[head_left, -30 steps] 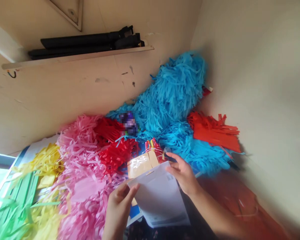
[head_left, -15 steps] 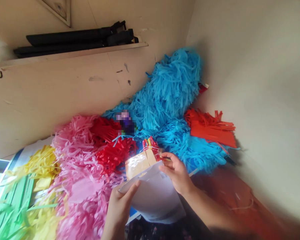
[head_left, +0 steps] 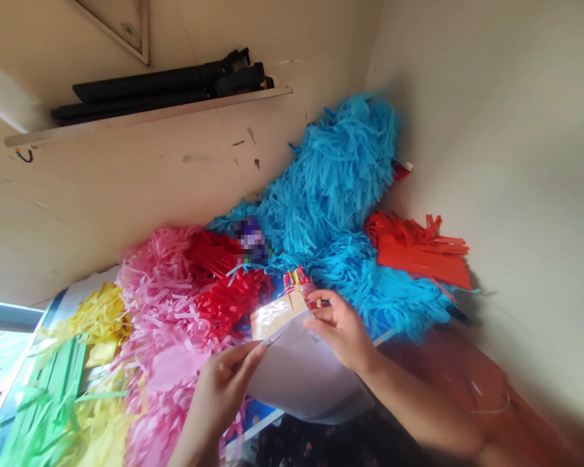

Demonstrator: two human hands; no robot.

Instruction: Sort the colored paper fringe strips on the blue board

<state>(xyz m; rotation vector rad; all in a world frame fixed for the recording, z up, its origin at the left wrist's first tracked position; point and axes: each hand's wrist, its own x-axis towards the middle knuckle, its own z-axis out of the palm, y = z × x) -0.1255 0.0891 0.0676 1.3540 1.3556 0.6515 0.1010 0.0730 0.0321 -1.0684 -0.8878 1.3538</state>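
My left hand (head_left: 222, 386) pinches the near left corner of a white paper sheet (head_left: 302, 376), thumb on top. My right hand (head_left: 339, 328) grips the sheet's far right edge, fingers curled over it. The sheet is tilted, its far edge raised. Just beyond it lies a glossy tan packet (head_left: 278, 312) with several coloured strips (head_left: 296, 277) sticking out behind it. Heaps of fringed paper surround the hands.
Blue fringe (head_left: 338, 188) piles into the corner of two cream walls, with orange fringe (head_left: 421, 250) to its right. Red fringe (head_left: 226, 285), pink fringe (head_left: 160, 324), yellow fringe (head_left: 97, 318) and green fringe (head_left: 34, 402) spread left. A wall shelf (head_left: 150, 113) carries long black objects (head_left: 165, 84).
The white sheet has been tipped up, from lying nearly flat to standing steeper. My left hand slid to its corner and my right hand curled tighter on the far edge.
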